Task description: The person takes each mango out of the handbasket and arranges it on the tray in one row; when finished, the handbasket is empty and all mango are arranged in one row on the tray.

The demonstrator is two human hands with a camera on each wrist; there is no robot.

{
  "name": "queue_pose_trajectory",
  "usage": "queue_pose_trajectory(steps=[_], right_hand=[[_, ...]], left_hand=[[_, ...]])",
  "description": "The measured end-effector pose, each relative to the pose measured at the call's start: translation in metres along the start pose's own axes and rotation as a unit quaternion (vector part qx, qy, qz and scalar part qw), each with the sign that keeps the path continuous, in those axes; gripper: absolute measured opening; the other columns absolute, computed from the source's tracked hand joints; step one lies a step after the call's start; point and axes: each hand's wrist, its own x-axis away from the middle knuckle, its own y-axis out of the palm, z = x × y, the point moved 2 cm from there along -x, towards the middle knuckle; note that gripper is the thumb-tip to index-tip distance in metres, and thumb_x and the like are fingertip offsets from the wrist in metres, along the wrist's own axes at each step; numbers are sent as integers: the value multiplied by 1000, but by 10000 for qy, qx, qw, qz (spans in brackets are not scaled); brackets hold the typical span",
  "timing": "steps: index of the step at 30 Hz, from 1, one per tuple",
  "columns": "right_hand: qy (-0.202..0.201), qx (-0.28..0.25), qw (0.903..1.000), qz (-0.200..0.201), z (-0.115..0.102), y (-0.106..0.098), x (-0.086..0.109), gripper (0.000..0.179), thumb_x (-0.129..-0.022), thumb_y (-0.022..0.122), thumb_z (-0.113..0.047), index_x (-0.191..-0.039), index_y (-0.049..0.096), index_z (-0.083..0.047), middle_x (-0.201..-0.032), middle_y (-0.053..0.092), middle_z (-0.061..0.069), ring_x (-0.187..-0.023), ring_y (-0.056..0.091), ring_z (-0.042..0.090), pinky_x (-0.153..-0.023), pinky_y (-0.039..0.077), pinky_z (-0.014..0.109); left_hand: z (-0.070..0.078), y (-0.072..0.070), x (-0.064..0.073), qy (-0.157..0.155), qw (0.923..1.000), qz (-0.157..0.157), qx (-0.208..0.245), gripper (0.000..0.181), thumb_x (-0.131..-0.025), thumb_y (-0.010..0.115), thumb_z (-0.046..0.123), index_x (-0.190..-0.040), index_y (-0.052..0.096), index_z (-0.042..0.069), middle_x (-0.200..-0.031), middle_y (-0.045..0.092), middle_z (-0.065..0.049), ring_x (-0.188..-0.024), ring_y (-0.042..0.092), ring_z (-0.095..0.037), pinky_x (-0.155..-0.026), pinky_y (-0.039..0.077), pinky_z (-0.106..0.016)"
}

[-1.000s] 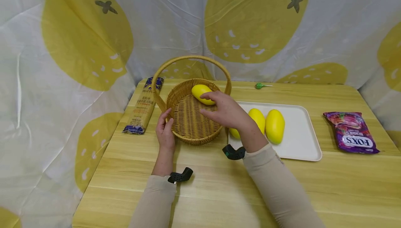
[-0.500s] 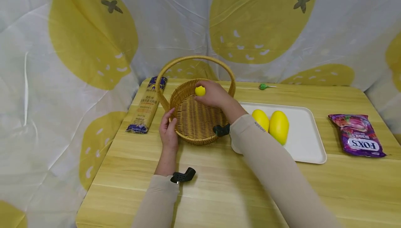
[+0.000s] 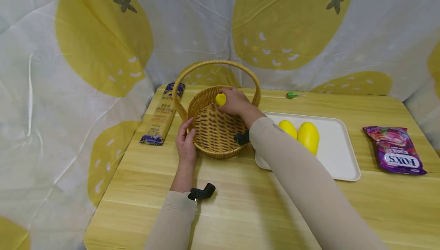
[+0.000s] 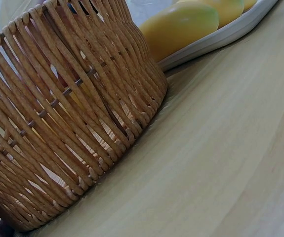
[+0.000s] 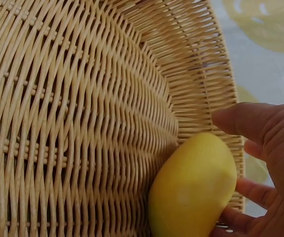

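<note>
A round wicker basket (image 3: pixel 220 155) with a tall hoop handle stands on the wooden table. Inside, against its far right wall, lies a yellow mango (image 5: pixel 193 190). My right hand (image 3: pixel 237 103) reaches in over the rim, its fingers curled round the mango. In the right wrist view the thumb is spread above the fruit, and the other fingers are partly hidden behind it. The left hand (image 3: pixel 186 149) holds the basket's left side, thumb at the rim. More yellow mangoes (image 3: pixel 308 137) lie on a white tray (image 3: pixel 337 149), partly covered by the right sleeve.
Left of the basket lies a spaghetti packet (image 3: pixel 159 116). A green lollipop (image 3: pixel 291 95) is near the table's back edge. On the far right sits a purple Fox's candy bag (image 3: pixel 395 150). A lemon-print curtain (image 3: pixel 206 21) hangs behind the table.
My right hand has moved from beside the mango to around it, covering most of it in the head view. The left hand has stayed on the basket. The head view has shifted slightly.
</note>
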Motion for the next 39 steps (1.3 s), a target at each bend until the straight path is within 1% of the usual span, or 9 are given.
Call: queue_pose_trajectory(steps=[3,4,5,10,17,22,29,34,39], right_hand=[[16,56,10000,-15,1,0,-2,64,-95,70,-36,-153,46,-23,-157,36,14,-141,41,39,-112,43,52],[25,63,10000,-31,2,1,-2,65,-95,70,-36,-153,45,-23,-158,36,15,-141,40,39,-112,43,52],[34,58,10000,-42,2,1,-2,66,-95,70,-35,-154,45,-23,-158,35,15,-141,40,39,-112,43,52],[51,47,10000,-65,3,0,-4,69,-94,70,-35,-156,41,-22,-158,34,16,-140,40,39,-110,44,52],[-39,-40,9997,-225,7,6,-6,71,-93,72,-29,-156,41,-18,-156,37,17,-138,44,35,-109,44,50],[13,-278,9992,-293,10,10,-6,73,-92,72,-26,-157,39,-18,-156,34,19,-134,46,35,-107,46,50],[129,-481,9981,-354,14,13,-5,74,-93,73,-24,-158,37,-18,-155,35,19,-130,48,33,-107,46,49],[95,-382,9985,-384,14,11,-6,74,-94,72,-25,-158,38,-18,-155,37,17,-132,47,32,-108,45,48],[-77,-262,9994,-206,6,1,-4,74,-93,73,-29,-158,39,-18,-157,40,14,-137,45,32,-109,44,48]], left_hand=[[1,0,1,-13,10000,-16,3,37,-98,46,-5,-133,59,-8,-136,63,-5,-134,49,-10,-120,30,-35],[1,0,1,-23,10000,-17,-3,37,-98,46,-5,-133,59,-8,-135,63,-4,-134,49,-10,-119,31,-34],[1,0,1,-23,10000,-19,-11,37,-98,46,-5,-133,59,-8,-136,63,-5,-134,50,-10,-118,32,-33],[1,0,1,17,10000,-6,-22,37,-98,47,-3,-133,59,-8,-135,63,-3,-131,51,-10,-113,36,-28],[0,-2,2,-94,9999,3,-61,37,-99,47,-3,-133,60,-6,-129,63,11,-132,50,-8,-113,34,-27],[-1,-1,3,-42,9999,10,-97,37,-99,47,-3,-133,60,-7,-128,63,11,-132,51,-9,-116,34,-30],[0,2,3,-35,10000,-21,-62,37,-98,48,-2,-132,60,-7,-128,63,12,-134,49,-8,-117,31,-28],[0,2,4,-59,9999,-66,-77,37,-98,48,0,-133,60,-6,-128,63,13,-132,50,-8,-113,35,-26],[0,2,2,-56,9999,-79,-64,38,-98,47,-1,-133,60,-6,-129,63,10,-131,52,-9,-113,37,-28]])
